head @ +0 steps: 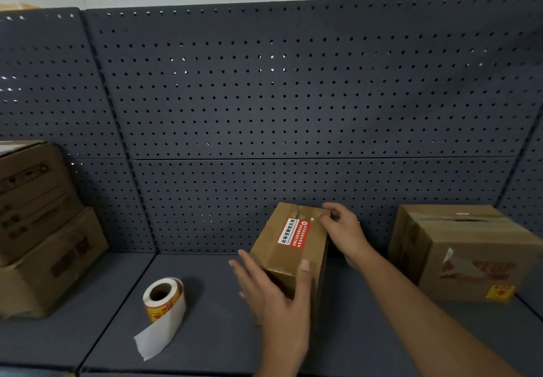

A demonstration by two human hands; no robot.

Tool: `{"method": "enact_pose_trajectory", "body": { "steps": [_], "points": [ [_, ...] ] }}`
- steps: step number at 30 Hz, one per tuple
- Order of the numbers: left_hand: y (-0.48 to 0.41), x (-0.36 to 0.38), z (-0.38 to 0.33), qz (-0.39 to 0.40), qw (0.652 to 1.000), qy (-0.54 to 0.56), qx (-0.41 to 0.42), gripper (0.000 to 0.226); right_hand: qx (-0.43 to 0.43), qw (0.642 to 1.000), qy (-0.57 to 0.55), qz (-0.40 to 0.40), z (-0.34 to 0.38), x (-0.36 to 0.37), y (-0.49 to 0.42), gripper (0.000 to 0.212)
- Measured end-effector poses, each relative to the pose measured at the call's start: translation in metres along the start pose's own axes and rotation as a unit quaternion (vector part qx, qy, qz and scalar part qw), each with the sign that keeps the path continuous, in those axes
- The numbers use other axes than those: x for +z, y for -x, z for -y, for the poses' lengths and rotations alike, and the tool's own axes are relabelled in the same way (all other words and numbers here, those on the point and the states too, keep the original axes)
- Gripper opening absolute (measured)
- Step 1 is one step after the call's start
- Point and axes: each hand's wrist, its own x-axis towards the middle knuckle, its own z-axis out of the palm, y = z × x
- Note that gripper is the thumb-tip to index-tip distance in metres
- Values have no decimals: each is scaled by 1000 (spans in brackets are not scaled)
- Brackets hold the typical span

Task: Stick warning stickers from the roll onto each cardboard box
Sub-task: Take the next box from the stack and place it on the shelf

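The dark grey shelf (205, 318) I work on is backed by a dark grey pegboard wall (264, 97).

My left hand (276, 294) lies with straight fingers along the near left side of the small brown cardboard box (291, 256). Its thumb rests over the box's near top edge, so it steadies the box without clutching it. My right hand (343, 227) has its fingers curled over the far top corner and grasps the box there. The box stands on the shelf between my hands, turned askew to the shelf's front.

Its top carries a red-and-white printed label (293, 232). I see no yellow sticker on the faces that show, so I judge this box is not yet done and I am positioning it. To do that well, I should:
- set it flat and square;
- turn a bare patch towards me, away from the tape seam and the label;
- hold it with one hand and free the other for the roll.

The roll of yellow-and-red warning stickers (164, 297) sits to the left, well apart from the box. Its white backing strip (155, 338) trails towards me, and that loose tail could snag as I reach. On the right stands a large brown cardboard box (464, 247) with a yellow sticker (499, 293) low on its near face. At far left is a stack of brown cardboard boxes (44, 230).
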Motion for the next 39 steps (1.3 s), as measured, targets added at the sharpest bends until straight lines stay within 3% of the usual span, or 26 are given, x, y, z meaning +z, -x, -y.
{"method": "enact_pose_trajectory", "body": {
  "steps": [6, 12, 18, 23, 25, 29, 31, 36, 39],
  "points": [
    [-40, -14, 11, 7, 999, 38, 4, 92, -26, 997, 23, -62, -13, -19, 30, 15],
    [-92, -35, 18, 110, 964, 220, -103, 96, -86, 982, 78, -146, -21, -24, 75, 34],
    [-112, -41, 7, 145, 944, 233, -183, 84, -153, 961, 116, -199, -18, -16, 109, 36],
    [-106, -48, 3, 185, 953, 183, -155, 40, -161, 972, 56, -159, -30, -28, 100, 27],
    [-99, -48, 6, 172, 960, 170, -143, 49, -146, 983, 27, -110, -37, -34, 98, 29],
    [-89, -49, 32, 140, 969, 167, -116, 63, -65, 995, -36, 73, -63, -44, 103, 70],
    [-81, -50, 43, 138, 974, 144, -108, 71, -31, 992, -38, 115, -78, -46, 105, 81],
    [-70, -51, 58, 179, 974, 110, -89, 110, 9, 992, -52, 114, -89, -37, 111, 90],
    [-68, -52, 55, 179, 979, 71, -60, 105, 21, 993, -72, 91, -86, -33, 112, 87]
  ]
}}
